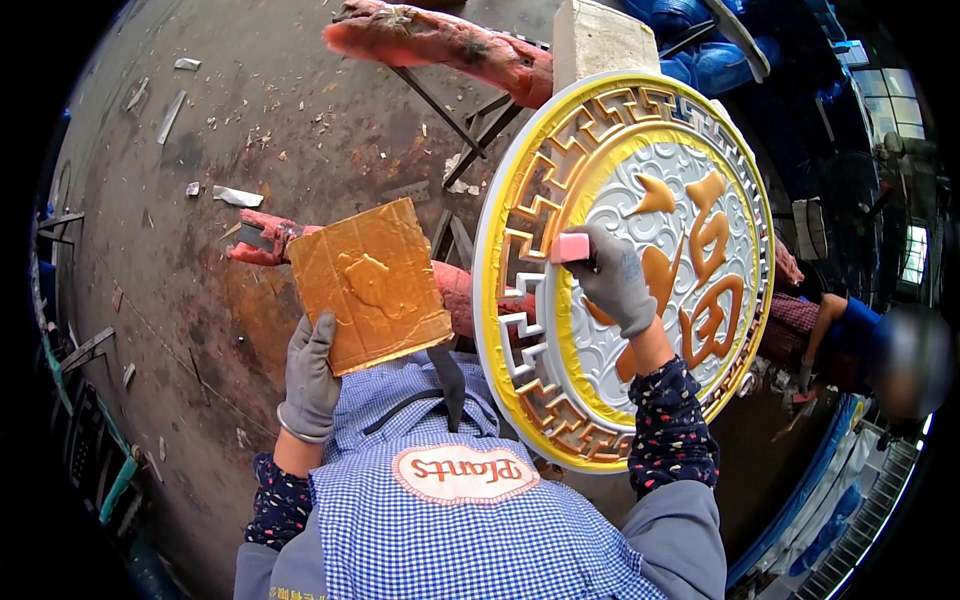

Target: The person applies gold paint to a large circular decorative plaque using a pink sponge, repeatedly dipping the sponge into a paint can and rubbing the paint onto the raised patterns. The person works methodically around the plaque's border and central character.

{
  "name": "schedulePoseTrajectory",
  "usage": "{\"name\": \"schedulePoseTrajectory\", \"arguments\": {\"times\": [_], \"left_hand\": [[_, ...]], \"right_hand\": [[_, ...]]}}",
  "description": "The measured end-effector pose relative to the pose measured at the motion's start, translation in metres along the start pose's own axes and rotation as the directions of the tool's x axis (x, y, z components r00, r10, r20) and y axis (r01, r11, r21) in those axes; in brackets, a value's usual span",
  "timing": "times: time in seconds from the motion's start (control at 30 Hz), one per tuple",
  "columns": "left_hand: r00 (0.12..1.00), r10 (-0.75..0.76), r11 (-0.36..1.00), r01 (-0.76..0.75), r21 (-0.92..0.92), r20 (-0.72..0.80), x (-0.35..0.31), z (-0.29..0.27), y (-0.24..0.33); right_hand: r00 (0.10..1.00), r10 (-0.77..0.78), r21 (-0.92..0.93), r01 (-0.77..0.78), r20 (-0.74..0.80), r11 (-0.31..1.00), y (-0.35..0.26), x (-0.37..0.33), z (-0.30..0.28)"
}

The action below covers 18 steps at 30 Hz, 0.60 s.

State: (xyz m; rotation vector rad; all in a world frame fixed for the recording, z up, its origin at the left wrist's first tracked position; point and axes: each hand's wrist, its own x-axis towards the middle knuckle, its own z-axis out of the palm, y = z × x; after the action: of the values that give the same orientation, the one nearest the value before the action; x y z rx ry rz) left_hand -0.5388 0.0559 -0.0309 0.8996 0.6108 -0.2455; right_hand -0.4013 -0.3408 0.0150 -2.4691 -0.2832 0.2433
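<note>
My left hand [312,378], in a grey glove, grips the lower left edge of a square cardboard piece [335,325] coated in gold paint, with a thick puddle near its middle. In my right hand [615,282], also gloved, is a pink sponge block [570,248], held at the inner ring of a large round relief panel [655,165]. The panel is white with raised scrolls and a gold raised character [715,325]. Yellow bands run along its rim and inner circle. Gold covers much of the fretwork ring; some fretwork at the left is white.
Pink-wrapped padded bars [450,50] on dark metal legs lie beneath and beyond the panel. A pale block [603,45] stands at its far edge. Paper scraps [238,196] litter the stained floor. Another person [850,330] is at the right. Blue wrapped things [720,60] sit at the far right.
</note>
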Motion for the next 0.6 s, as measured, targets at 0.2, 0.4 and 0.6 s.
{"name": "schedulePoseTrajectory", "arguments": {"times": [0.2,0.4,0.6], "left_hand": [[1.000,0.016,1.000,-0.016,-0.010,0.003,0.000,0.001,-0.001],[1.000,0.013,1.000,-0.013,-0.020,0.020,-0.001,0.000,-0.001],[0.999,0.003,1.000,-0.004,0.022,0.033,-0.003,-0.001,0.000]], "right_hand": [[0.993,-0.037,0.002,0.037,0.112,0.999,-0.006,-0.040,0.003],[0.995,-0.054,0.052,0.049,0.087,0.997,-0.014,-0.067,-0.005],[0.965,-0.060,0.069,0.080,-0.255,0.994,0.014,0.003,-0.004]]}}
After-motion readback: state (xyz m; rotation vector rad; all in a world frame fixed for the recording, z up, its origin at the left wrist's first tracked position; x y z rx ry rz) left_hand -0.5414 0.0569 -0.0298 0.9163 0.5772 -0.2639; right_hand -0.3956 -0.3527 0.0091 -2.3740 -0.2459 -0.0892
